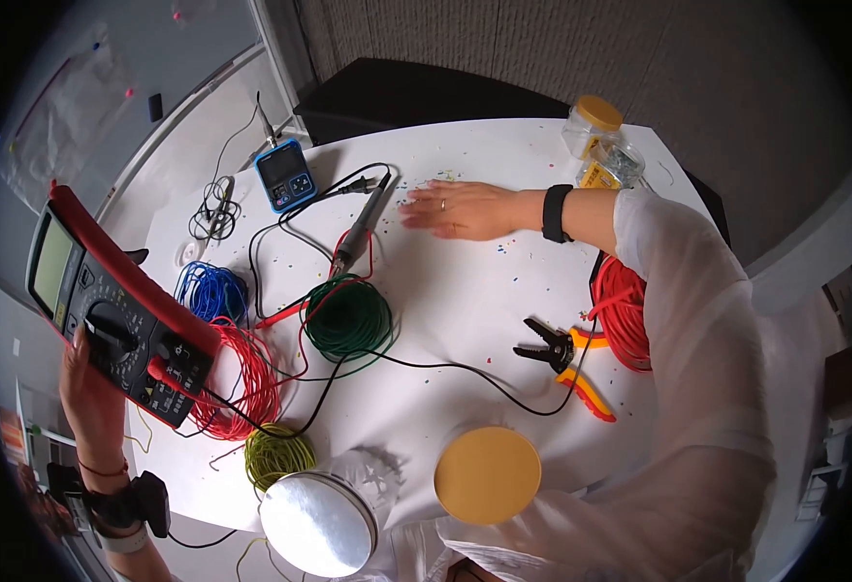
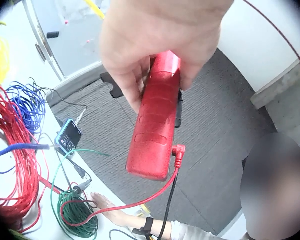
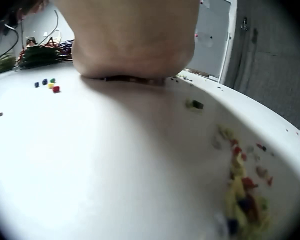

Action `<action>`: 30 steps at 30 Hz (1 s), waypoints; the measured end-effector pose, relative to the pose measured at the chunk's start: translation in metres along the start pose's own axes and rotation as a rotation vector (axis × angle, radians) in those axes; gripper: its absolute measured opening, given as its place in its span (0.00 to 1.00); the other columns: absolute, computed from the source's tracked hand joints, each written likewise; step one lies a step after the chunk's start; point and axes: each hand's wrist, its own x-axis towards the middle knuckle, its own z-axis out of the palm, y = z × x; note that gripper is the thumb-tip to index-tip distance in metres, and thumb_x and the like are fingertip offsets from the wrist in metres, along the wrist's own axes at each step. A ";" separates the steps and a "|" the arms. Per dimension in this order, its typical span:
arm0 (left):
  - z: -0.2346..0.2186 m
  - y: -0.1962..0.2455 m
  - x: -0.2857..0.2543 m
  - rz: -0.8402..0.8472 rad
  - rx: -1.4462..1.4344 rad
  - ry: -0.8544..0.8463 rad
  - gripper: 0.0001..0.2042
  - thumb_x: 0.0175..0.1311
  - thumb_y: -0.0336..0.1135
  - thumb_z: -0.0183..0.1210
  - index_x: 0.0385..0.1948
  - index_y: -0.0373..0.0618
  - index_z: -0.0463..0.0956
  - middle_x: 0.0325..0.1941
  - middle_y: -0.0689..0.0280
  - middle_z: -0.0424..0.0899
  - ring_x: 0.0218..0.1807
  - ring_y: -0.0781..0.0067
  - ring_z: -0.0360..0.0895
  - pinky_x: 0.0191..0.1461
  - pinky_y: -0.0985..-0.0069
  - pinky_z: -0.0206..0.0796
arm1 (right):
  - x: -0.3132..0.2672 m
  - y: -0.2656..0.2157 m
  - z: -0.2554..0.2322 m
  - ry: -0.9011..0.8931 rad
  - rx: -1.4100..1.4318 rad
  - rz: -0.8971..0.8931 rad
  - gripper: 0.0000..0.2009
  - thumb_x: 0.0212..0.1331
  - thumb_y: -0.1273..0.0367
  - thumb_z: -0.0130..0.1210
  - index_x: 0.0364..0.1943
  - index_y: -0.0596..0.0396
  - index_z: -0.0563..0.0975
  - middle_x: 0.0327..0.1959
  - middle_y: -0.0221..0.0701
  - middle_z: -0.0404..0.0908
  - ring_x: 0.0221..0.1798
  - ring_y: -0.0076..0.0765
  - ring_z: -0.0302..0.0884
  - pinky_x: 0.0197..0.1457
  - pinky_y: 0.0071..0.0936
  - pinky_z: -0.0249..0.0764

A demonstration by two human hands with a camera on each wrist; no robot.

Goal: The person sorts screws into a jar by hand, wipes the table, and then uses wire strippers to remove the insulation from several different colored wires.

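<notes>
My left hand (image 1: 94,398) grips a red and black multimeter (image 1: 120,310), raised at the table's left side; in the left wrist view the fingers and thumb of the hand (image 2: 162,40) hold both sides of its red casing (image 2: 152,125). A red lead and a black lead run from it. My right hand (image 1: 465,210) lies palm down on the white table with its fingers extended, beside small coloured scraps (image 1: 445,177). The right wrist view shows the heel of the hand (image 3: 135,45) low over the tabletop, with more scraps (image 3: 245,195) alongside.
Coils of blue (image 1: 212,293), red (image 1: 241,383), green (image 1: 348,318) and yellow wire (image 1: 278,456) lie at the left. A small blue device (image 1: 286,177) stands behind. Wire strippers (image 1: 566,364) and a red coil (image 1: 622,315) are at the right, two jars (image 1: 595,126) behind, round lids (image 1: 487,475) in front.
</notes>
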 end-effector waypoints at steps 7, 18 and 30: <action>0.008 -0.001 0.000 -0.007 0.037 -0.007 0.16 0.66 0.37 0.46 0.51 0.40 0.67 0.52 0.64 0.73 0.53 0.71 0.69 0.59 0.70 0.59 | -0.014 0.032 0.006 0.004 0.063 0.246 0.22 0.67 0.59 0.29 0.64 0.45 0.55 0.68 0.30 0.49 0.71 0.36 0.40 0.72 0.33 0.38; -0.001 -0.008 0.009 0.019 -0.045 -0.090 0.19 0.66 0.39 0.44 0.54 0.39 0.64 0.56 0.62 0.70 0.57 0.70 0.67 0.61 0.69 0.57 | -0.069 -0.060 -0.040 -0.117 0.199 -0.168 0.29 0.57 0.57 0.49 0.63 0.48 0.57 0.68 0.35 0.48 0.71 0.42 0.42 0.72 0.39 0.40; 0.001 -0.015 0.004 -0.018 -0.006 -0.009 0.16 0.65 0.36 0.45 0.51 0.39 0.66 0.52 0.64 0.73 0.54 0.72 0.69 0.58 0.70 0.60 | -0.060 -0.026 -0.007 -0.026 0.111 0.060 0.25 0.62 0.58 0.39 0.63 0.46 0.57 0.68 0.36 0.47 0.71 0.43 0.37 0.72 0.42 0.35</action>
